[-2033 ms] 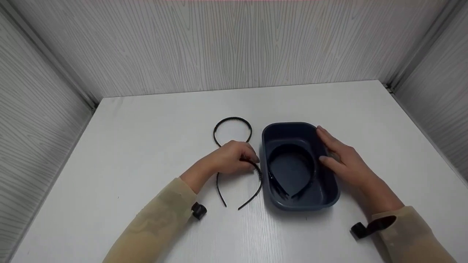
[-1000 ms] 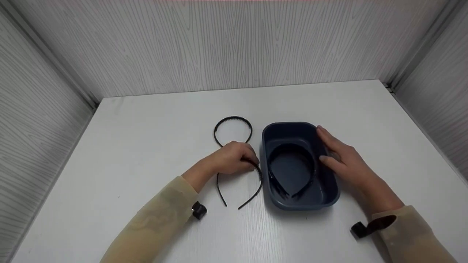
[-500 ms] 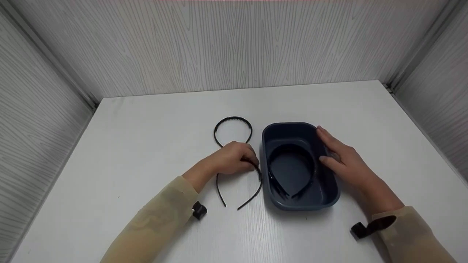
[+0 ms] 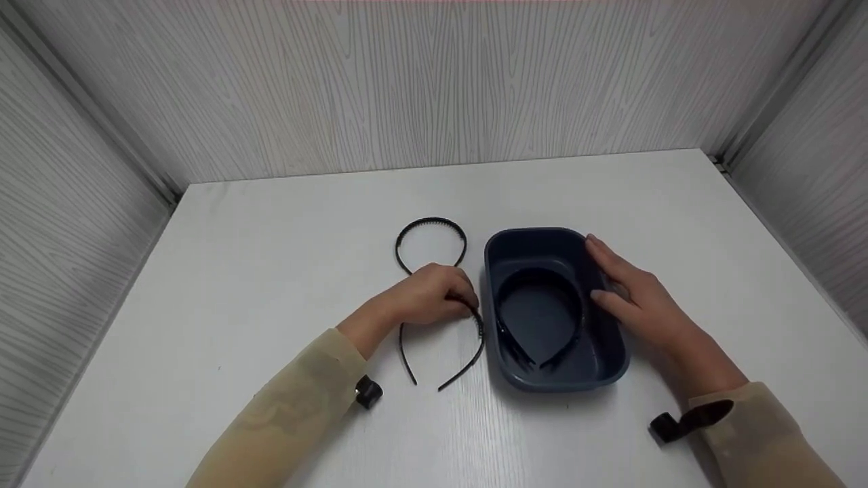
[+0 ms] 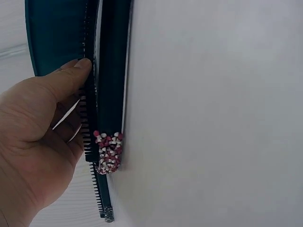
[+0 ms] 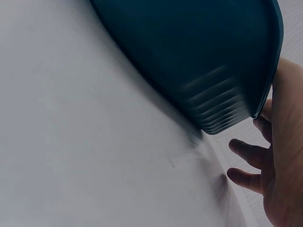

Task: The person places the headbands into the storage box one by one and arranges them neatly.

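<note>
My left hand (image 4: 430,295) pinches a thin black toothed headband (image 4: 476,342) at its arch, left of a dark blue plastic basin (image 4: 500,366). In the left wrist view the thumb lies against the headband's teeth (image 5: 86,118), and red and white bead-like bits (image 5: 109,152) show at the end of a dark band. Beyond this hand lies another toothed headband (image 4: 432,220), its ends hidden by the hand. Inside the basin rests a black headband (image 4: 575,293); whether it is more than one I cannot tell. My right hand (image 4: 634,298) holds the basin's right wall, thumb over the rim.
All of this stands on a white table (image 4: 285,251), backed by a pale wood-grain panel (image 4: 434,81) with similar panels at both sides. Each wrist wears a small black camera, the left one (image 4: 368,392) close to the tabletop.
</note>
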The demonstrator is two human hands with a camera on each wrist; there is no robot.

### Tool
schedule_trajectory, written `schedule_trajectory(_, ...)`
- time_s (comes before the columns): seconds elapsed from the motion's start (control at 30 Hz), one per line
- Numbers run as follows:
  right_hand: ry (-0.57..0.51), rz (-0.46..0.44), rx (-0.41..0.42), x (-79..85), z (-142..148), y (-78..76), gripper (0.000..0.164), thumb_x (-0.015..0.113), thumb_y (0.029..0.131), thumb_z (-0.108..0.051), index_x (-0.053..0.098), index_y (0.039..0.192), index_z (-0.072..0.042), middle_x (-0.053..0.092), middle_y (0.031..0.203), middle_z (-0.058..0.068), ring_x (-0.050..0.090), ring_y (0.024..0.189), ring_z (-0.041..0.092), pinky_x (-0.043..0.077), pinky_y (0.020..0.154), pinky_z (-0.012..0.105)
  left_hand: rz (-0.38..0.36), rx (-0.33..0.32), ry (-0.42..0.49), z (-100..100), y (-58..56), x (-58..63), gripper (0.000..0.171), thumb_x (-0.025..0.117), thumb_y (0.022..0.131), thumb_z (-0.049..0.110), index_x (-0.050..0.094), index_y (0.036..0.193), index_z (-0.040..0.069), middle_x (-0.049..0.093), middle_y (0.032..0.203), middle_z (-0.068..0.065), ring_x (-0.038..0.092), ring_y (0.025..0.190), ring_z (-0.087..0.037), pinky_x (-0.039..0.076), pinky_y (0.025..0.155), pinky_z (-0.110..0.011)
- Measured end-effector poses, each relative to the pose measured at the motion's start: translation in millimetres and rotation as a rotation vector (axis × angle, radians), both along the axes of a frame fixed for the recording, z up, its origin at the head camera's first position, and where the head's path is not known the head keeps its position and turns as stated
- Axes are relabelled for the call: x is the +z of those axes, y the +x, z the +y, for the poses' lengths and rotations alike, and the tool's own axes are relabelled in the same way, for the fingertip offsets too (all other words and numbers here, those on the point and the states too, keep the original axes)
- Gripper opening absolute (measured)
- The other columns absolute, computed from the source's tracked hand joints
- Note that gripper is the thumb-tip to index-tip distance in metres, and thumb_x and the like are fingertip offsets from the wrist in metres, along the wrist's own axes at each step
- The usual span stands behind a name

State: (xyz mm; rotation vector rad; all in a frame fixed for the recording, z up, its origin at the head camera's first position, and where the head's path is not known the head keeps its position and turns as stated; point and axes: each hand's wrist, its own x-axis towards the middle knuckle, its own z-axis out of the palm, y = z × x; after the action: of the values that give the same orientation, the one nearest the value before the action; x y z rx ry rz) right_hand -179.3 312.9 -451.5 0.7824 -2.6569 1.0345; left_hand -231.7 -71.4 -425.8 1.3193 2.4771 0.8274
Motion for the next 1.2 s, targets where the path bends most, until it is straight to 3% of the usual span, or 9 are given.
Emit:
schedule_trajectory(0.4,0.008,0.000,0.007,-1.1,1.8,-1.6,0.071,0.062,0.106,-0.016,0.030,0.169,-0.016,0.027,0.174,0.004,0.026,0.159,0.019,0.018,0.121,0.014,-0.087,0.042,0.020,-2.6,2.9,4.3,0.012,0.080,0.095,0.008,0.085,0.105,0.011,0.076,0.106,-0.001,0.068,0.103,-0.013,0.053,0.093,-0.028)
schedule_trajectory(0.77,0.004,0.006,0.007,-1.3,0.2,-2.3,0.071,0.062,0.106,-0.015,0.030,0.169,-0.016,0.028,0.173,0.004,0.026,0.159,0.019,0.018,0.121,0.015,-0.145,0.028,0.019,-12.6,3.4,9.1,0.014,0.077,0.095,0.003,0.085,0.104,0.009,0.078,0.103,0.000,0.067,0.097,-0.009,0.053,0.089,-0.026)
schedule_trajectory(1.2,0.015,0.005,-0.007,-1.3,0.3,-2.3,0.071,0.063,0.105,-0.015,0.031,0.169,-0.017,0.029,0.173,0.004,0.027,0.158,0.017,0.019,0.120,0.013,-0.165,0.073,-0.025,-29.7,2.8,38.3,0.014,0.076,0.097,0.007,0.085,0.107,0.013,0.076,0.101,0.003,0.065,0.092,-0.010,0.053,0.089,-0.033)
